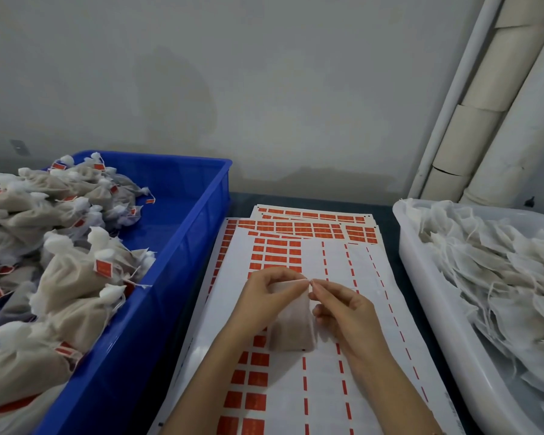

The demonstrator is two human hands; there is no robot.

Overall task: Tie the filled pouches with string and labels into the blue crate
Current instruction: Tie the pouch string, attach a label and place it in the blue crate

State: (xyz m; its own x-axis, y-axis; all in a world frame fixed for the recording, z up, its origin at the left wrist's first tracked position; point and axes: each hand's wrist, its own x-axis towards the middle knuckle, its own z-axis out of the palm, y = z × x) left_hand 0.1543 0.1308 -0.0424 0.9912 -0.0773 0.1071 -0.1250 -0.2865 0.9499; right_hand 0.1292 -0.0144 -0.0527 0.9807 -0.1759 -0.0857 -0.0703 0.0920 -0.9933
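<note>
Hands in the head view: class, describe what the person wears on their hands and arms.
Nothing is worn that shows. The left hand and the right hand are bare, with no gloves or rings visible, and no sleeves come into view above the wrists.

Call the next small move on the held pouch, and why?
Probably pull the string taut to cinch the pouch: the left hand and right hand both pinch it at the pouch's top, which looks flat and ungathered, unlike the tied pouches in the blue crate.
</note>
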